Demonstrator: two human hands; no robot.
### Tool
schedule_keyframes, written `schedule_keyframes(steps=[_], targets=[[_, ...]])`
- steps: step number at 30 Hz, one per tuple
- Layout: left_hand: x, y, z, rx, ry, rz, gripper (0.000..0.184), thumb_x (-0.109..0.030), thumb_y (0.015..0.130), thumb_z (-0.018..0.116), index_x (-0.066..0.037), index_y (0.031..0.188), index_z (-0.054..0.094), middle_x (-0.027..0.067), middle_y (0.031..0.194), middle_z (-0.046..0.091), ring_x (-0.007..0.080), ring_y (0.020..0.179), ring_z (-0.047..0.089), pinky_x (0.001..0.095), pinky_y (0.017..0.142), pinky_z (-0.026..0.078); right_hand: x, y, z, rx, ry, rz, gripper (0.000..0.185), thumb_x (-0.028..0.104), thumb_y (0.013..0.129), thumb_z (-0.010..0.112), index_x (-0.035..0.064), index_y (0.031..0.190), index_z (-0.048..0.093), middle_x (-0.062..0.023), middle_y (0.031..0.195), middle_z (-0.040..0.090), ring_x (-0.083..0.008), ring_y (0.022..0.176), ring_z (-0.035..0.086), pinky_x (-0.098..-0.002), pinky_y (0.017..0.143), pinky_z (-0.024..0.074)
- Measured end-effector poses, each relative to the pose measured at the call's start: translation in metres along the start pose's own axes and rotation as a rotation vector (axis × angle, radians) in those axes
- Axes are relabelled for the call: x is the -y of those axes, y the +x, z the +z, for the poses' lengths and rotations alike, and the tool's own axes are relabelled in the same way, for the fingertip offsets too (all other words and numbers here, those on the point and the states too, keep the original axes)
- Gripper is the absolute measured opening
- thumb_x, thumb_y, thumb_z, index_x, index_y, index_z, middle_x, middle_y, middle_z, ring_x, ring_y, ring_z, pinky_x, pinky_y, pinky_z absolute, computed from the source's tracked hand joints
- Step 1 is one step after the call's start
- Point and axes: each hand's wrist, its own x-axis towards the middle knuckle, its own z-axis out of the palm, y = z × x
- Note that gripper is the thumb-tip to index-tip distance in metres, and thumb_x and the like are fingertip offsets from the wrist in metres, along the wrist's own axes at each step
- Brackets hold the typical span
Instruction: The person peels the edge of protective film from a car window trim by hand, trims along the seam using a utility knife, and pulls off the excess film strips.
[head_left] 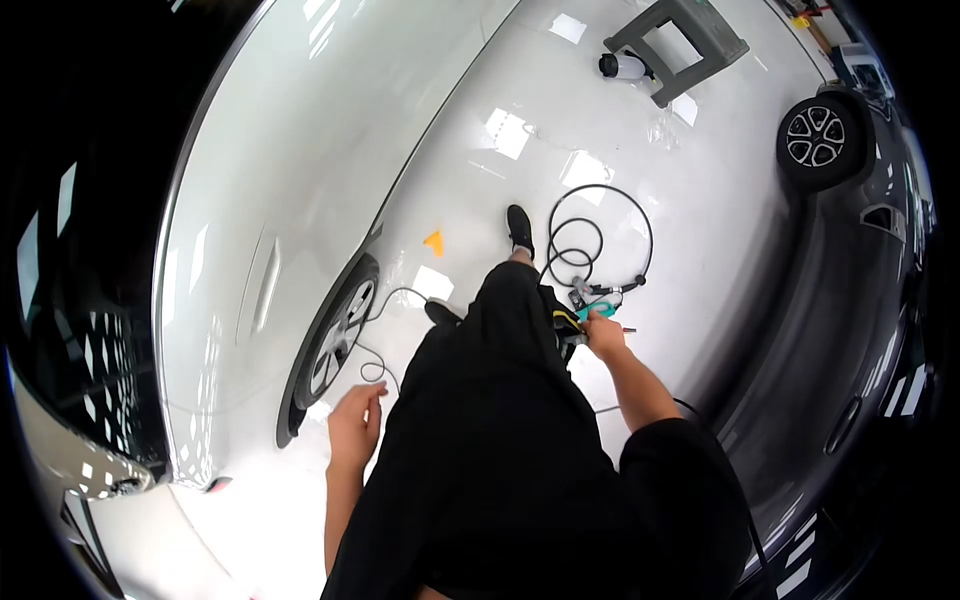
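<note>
Teal tool at right hand, left hand near wheel

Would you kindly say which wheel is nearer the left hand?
The wheel on the pale car, near the left hand; the other wheel, on the dark car, is farther.

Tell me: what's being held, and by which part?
The right hand is at the teal object; any grip can't be made out. The left hand looks empty.
</note>
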Motion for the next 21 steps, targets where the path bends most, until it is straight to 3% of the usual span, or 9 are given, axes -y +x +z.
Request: schedule_keyframes(steps=[2,5,6,9,10,13,16,21], targets=[[-0.022,0.030,0.018,0.089,-0.025,-0.038,0.020,0.003,0.093,0.061,-0.004,0.109,0.070,0.0120,0.096,0.072,0.0297,0.088,0.072,0.0362,0.075,0.057,-0.028,0.011,-0.045,0.040,0.018,-0.042,0.026,0.019,0.083,0.069,0.0228,0.108,0.076,-0.0044,0.102,0.064,-0.0280,0.101,0.068,-0.0439,0.084,0.0555],[-0.057,0.093,0.045,0.149,-0.008,0.084,0.020,0.002,0.093,0.062,-0.005,0.111,0.069,0.0119,0.097,0.072,0.0305,0.089,0.071,0.0368,0.077,0.056,-0.084,0.040,-0.114,-0.028,0.090,-0.103,0.027,0.016,0.076,0.074,0.0253,0.101,0.078,-0.0031,0.098,0.065,-0.0275,0.096,0.068,-0.0423,0.078,0.0560],[-0.074,0.115,0.049,0.170,-0.010,0.078,0.020,0.002,0.093,0.062,-0.005,0.111,0.069,0.0118,0.098,0.072,0.0305,0.088,0.071,0.0367,0.076,0.056,-0.097,0.048,-0.147,0.001,0.167,-0.108,0.024,0.012,0.079,0.066,0.0225,0.098,0.078,-0.0047,0.102,0.065,-0.0289,0.097,0.068,-0.0435,0.079,0.0560],[-0.120,0.163,0.053,0.153,-0.042,0.029,0.020,0.000,0.094,0.061,-0.005,0.112,0.069,0.0118,0.099,0.072,0.0301,0.086,0.070,0.0353,0.076,0.056,-0.139,0.075,-0.215,-0.022,0.185,-0.039,0.024,0.011,0.075,0.071,0.0172,0.097,0.078,-0.0049,0.098,0.066,-0.0307,0.093,0.068,-0.0431,0.079,0.0555],[-0.129,0.173,0.054,0.140,-0.059,-0.028,0.021,-0.001,0.096,0.060,-0.004,0.115,0.068,0.0110,0.099,0.073,0.0265,0.086,0.071,0.0338,0.075,0.056,-0.154,0.090,-0.227,-0.029,0.215,0.001,0.022,0.012,0.076,0.072,0.0153,0.096,0.077,-0.0059,0.097,0.065,-0.0312,0.094,0.067,-0.0433,0.080,0.0555],[-0.134,0.188,0.057,0.071,-0.156,-0.263,0.023,-0.004,0.098,0.060,-0.003,0.119,0.067,0.0095,0.101,0.074,0.0190,0.086,0.071,0.0313,0.074,0.055,-0.186,0.155,-0.220,-0.124,0.265,0.300,0.023,0.014,0.079,0.073,0.0124,0.101,0.075,-0.0092,0.101,0.065,-0.0333,0.097,0.067,-0.0448,0.082,0.0551],[-0.104,0.188,0.077,0.119,-0.111,-0.539,0.023,-0.006,0.099,0.060,-0.002,0.120,0.067,0.0103,0.102,0.075,0.0182,0.084,0.071,0.0304,0.074,0.055,-0.198,0.241,-0.164,-0.262,0.259,0.495,0.028,0.017,0.082,0.072,0.0118,0.109,0.073,-0.0125,0.108,0.063,-0.0353,0.099,0.066,-0.0467,0.084,0.0546],[-0.043,0.132,0.134,0.273,-0.246,-0.886,0.027,-0.013,0.102,0.061,0.001,0.124,0.064,0.0117,0.105,0.075,0.0179,0.085,0.071,0.0300,0.073,0.056,-0.210,0.417,-0.125,-0.172,0.243,0.565,0.038,0.033,0.088,0.072,0.0146,0.121,0.069,-0.0165,0.114,0.063,-0.0371,0.106,0.066,-0.0506,0.086,0.0548]])
